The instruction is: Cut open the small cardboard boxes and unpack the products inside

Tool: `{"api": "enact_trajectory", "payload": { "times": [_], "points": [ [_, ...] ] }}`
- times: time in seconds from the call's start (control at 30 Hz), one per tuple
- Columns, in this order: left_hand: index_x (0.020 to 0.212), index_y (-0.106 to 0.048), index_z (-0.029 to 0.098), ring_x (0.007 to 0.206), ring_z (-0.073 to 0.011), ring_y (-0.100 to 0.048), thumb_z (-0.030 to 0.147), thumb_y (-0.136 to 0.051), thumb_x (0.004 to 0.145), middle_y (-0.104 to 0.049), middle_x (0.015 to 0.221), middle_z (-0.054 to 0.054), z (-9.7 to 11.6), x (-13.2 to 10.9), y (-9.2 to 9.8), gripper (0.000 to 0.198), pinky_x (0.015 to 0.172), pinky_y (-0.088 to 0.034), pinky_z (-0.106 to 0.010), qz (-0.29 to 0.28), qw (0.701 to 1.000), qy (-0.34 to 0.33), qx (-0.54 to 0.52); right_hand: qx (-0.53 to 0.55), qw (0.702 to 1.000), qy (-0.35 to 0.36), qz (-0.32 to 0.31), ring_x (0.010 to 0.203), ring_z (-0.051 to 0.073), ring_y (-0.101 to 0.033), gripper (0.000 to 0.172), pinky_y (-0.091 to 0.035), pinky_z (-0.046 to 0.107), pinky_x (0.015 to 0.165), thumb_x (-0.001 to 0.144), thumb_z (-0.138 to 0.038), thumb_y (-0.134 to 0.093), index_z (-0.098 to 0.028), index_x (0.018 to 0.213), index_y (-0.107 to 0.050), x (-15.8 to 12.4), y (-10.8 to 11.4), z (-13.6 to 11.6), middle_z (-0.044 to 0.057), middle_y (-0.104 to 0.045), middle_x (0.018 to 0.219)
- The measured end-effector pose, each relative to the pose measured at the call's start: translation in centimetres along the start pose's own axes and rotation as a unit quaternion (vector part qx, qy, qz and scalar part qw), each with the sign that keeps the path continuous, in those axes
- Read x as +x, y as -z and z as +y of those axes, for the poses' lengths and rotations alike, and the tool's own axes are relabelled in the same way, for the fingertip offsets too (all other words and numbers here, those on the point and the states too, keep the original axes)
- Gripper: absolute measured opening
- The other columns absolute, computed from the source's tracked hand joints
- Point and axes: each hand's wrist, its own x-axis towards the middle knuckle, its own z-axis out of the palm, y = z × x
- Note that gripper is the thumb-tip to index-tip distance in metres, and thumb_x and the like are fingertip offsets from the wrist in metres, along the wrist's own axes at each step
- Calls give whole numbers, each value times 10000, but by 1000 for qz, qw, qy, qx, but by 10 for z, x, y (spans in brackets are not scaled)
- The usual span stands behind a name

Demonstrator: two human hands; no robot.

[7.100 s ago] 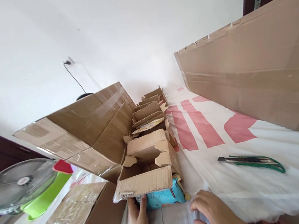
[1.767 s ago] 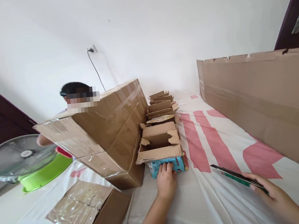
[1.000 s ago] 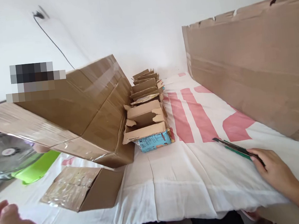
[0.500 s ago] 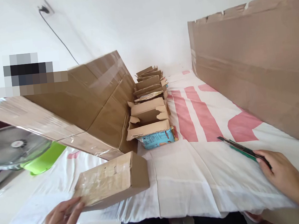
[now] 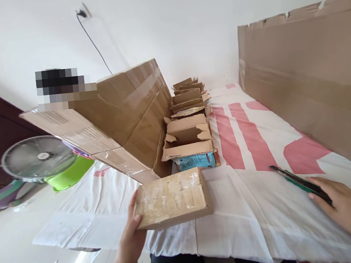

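My left hand [image 5: 131, 231] grips the left end of a small taped cardboard box [image 5: 172, 198], thumb on the near side and fingers behind it. The box is tilted at the near edge of the cloth-covered surface, its taped face toward me. To the right, my right hand [image 5: 344, 204] is closed round a green and black box cutter [image 5: 305, 185], whose tip points up and left over the cloth. Beyond the small box stands a row of open cardboard boxes [image 5: 191, 148], the nearest with a blue printed side.
A big cardboard sheet or box [image 5: 130, 111] stands on the left, with a person's blurred head behind it. Another tall cardboard panel [image 5: 307, 77] rises on the right. A fan [image 5: 41, 156] and a green basin [image 5: 68, 177] are at far left. White cloth with pink patches [image 5: 234, 200] covers the surface.
My left hand has moved right and taken a fuller grip on the small box, which has shifted right and turned. The right hand still holds the box cutter. The view has swung left.
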Motion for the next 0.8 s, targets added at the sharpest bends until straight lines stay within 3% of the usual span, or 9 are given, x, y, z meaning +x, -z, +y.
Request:
{"api": "enact_trajectory", "payload": {
  "times": [0.1,0.23,0.47,0.53,0.63,0.73,0.8],
  "points": [
    [1476,-377,328,1363,-366,-440,483,-661,765,-484,1501,-36,-14,-18,-27,781,1138,-355,-516,-72,997,5,-8,-6,1000,7,-21,1048,334,-665,458,-529,479,902,936,-454,-393,-174,1231,-603,9,-1,-13,142,-701,1174],
    [1502,-332,288,1443,-368,-326,557,-612,792,-392,1565,-45,-32,-40,-57,809,1161,-338,-515,-152,987,-39,40,-38,999,1,-26,1038,369,-649,467,-526,508,870,949,-430,-374,-147,1219,-629,17,-11,-21,167,-702,1157],
    [1486,-352,332,1451,-387,-306,582,-540,839,-391,1563,-25,-46,-52,-73,719,1176,-299,-577,-175,975,-108,82,-25,999,4,-34,960,343,-666,401,-532,483,847,941,-362,-385,-139,1142,-651,22,-15,-18,167,-704,1050],
    [1488,-352,323,1455,-391,-294,566,-549,836,-379,1569,-29,-46,-52,-73,723,1182,-284,-582,-179,975,-112,73,-13,1000,-1,-23,947,324,-666,404,-544,457,804,946,-376,-368,-155,1158,-632,28,-6,-24,154,-688,1062],
    [1501,-336,299,1446,-386,-316,523,-555,838,-402,1554,-42,-46,-51,-73,733,1182,-297,-559,-190,976,-93,52,-13,998,39,50,946,300,-656,436,-535,414,771,974,-407,-346,-150,1238,-579,46,22,-48,145,-650,1115],
    [1516,-309,282,1441,-377,-327,491,-553,839,-411,1546,-52,-46,-50,-71,749,1173,-325,-533,-200,976,-78,42,-10,979,133,152,972,269,-637,385,-496,388,870,998,-364,-396,-185,1298,-555,71,59,-90,118,-645,1115],
    [1527,-286,270,1448,-376,-313,480,-551,839,-388,1560,-55,-47,-49,-70,767,1173,-320,-536,-201,976,-75,45,13,957,234,171,981,242,-626,354,-464,387,933,983,-267,-479,-212,1325,-551,84,80,-124,102,-645,1121]
  ]
}}
